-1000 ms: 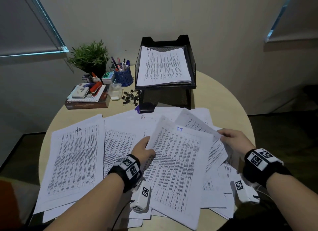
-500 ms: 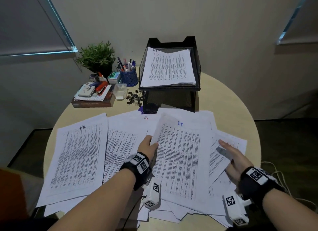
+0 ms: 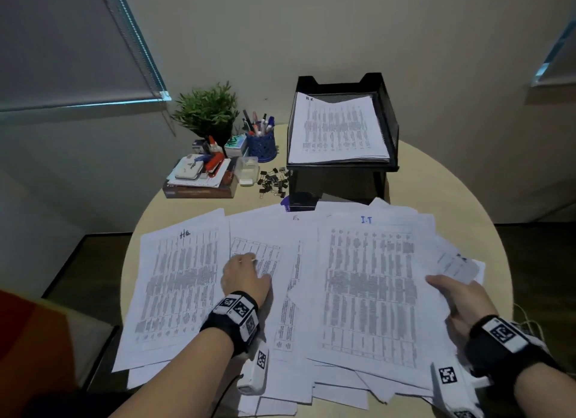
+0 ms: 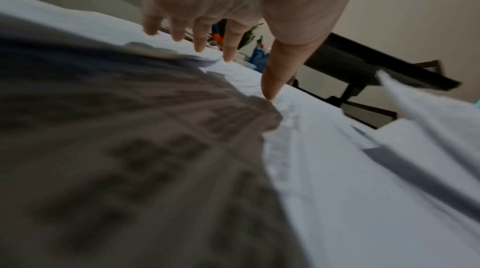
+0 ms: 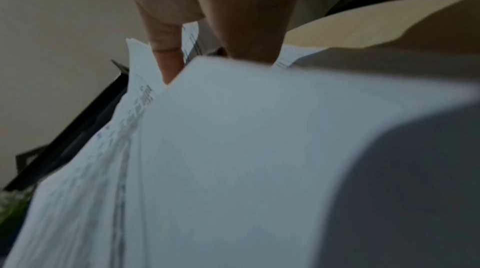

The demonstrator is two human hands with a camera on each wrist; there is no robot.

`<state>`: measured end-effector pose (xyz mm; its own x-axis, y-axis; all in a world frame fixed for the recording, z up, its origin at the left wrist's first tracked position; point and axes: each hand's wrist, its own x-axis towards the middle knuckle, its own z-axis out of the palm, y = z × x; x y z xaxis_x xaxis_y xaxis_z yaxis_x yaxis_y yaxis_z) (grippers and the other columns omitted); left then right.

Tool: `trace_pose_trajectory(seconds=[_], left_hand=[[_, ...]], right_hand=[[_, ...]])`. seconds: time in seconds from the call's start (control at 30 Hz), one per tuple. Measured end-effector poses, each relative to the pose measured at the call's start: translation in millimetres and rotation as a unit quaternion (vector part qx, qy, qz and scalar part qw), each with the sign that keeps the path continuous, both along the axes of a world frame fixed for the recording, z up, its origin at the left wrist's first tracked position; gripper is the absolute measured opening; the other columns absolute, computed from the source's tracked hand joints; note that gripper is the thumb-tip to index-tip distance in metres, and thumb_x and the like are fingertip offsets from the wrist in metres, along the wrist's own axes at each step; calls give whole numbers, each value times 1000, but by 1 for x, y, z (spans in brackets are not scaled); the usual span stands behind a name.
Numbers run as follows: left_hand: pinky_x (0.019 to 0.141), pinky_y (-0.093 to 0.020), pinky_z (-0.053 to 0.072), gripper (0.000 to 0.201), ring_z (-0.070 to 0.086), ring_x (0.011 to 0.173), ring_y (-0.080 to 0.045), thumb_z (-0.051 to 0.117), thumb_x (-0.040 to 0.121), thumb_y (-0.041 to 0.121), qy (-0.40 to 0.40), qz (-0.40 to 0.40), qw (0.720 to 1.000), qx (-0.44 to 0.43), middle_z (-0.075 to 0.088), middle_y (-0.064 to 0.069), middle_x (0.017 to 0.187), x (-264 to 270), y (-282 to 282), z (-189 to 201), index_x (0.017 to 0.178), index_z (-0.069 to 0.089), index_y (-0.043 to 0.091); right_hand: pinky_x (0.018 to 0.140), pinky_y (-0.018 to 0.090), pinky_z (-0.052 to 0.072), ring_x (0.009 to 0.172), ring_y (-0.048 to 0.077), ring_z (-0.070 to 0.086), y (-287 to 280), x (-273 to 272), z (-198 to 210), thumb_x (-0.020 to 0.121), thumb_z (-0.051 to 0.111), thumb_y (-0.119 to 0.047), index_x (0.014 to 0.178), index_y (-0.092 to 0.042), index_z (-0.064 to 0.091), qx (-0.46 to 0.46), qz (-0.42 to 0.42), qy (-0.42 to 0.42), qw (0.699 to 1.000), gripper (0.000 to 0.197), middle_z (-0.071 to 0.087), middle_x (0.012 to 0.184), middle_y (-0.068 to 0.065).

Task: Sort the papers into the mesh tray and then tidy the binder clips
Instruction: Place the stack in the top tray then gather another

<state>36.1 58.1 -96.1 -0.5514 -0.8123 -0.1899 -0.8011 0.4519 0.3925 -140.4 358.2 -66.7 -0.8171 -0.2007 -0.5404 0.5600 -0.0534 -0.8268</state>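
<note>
Left hand (image 3: 246, 277) moved onto middle sheet (image 3: 265, 261)

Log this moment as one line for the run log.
left hand flat on papers | right hand grips I.T stack | mesh tray part-filled | binder clips loose

In front of the 1 black mesh tray (image 3: 391, 118) lie 3 spreads of printed papers: 1 headed "He" (image 3: 174, 280), 1 middle spread (image 3: 280, 240) and 1 headed "I.T" (image 3: 371, 280), the sheets beneath each too overlapped to count. Inside the tray is 1 stack of papers (image 3: 338, 130), and left of the tray sit 1 heap of binder clips (image 3: 274, 182), too small and tangled to number, 1 blue pen cup (image 3: 261, 145) and 1 potted plant (image 3: 207, 110). 2 hands show, 1 left hand (image 3: 244, 277) and 1 right hand (image 3: 461, 296), both on the papers in front of the tray.
</note>
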Motion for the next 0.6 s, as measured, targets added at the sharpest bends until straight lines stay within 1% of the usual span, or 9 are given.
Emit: trace_pose_trajectory(seconds=[0.1,0.17,0.23,0.3,0.37,0.43,0.5,0.57,0.6], left_hand=[[116,-47,17,79,11,143,-30,61,81,45,-85,52,994,50,15,-12,154,24,-21,-2,144,23,17],[114,-48,22,81,17,141,-33,61,81,43,-84,61,992,66,18,-15,152,31,-30,-5,145,21,13],[108,-43,34,71,32,133,-34,60,83,35,-85,47,994,55,32,-16,145,33,-37,-3,141,28,8],[96,-38,44,55,43,122,-33,57,83,28,-92,32,995,36,43,-15,134,35,-45,1,131,41,5],[87,-36,48,47,48,115,-32,58,83,30,-106,9,994,31,48,-13,128,38,-52,6,123,48,6],[80,-34,50,42,54,107,-29,58,84,32,-124,-10,992,29,52,-11,119,42,-59,10,118,51,8],[65,-29,48,30,58,85,-24,56,85,27,-131,-32,991,17,57,-7,96,42,-63,14,107,53,7],[55,-26,40,12,50,63,-18,53,87,20,-123,-50,991,5,48,0,70,41,-64,20,91,51,8],[54,-25,37,9,45,58,-16,52,87,16,-112,-53,992,11,42,1,65,40,-63,22,83,48,10]], right_hand=[[102,45,41,107,30,62,1,-2,3,78,68,-6,112,-2,62,-14,-20,5,1000,35,65,118,9],[102,56,40,108,35,63,1,-3,3,66,77,-11,115,0,63,-34,-21,-4,999,52,67,115,17],[97,51,45,98,32,67,-3,-1,7,62,79,-14,113,3,63,-33,-6,-13,999,56,70,108,16],[70,36,58,66,24,70,-9,-1,14,74,70,-8,102,6,63,-38,0,0,999,31,74,79,11],[47,22,53,45,16,64,-13,-3,19,82,62,-2,93,4,61,-49,5,12,999,13,68,55,4],[40,14,46,37,10,58,-16,-2,26,86,57,-1,82,1,60,-62,-3,23,998,5,62,45,-2],[36,11,41,31,8,54,-18,-4,33,89,53,-2,62,-3,63,-59,10,31,998,28,56,38,-4],[37,15,46,35,13,59,-21,-5,43,88,51,-3,49,-6,66,-73,24,27,997,43,62,46,5],[39,19,49,39,15,62,-23,-4,51,88,51,-3,52,-5,67,-84,29,29,996,40,64,53,10]])
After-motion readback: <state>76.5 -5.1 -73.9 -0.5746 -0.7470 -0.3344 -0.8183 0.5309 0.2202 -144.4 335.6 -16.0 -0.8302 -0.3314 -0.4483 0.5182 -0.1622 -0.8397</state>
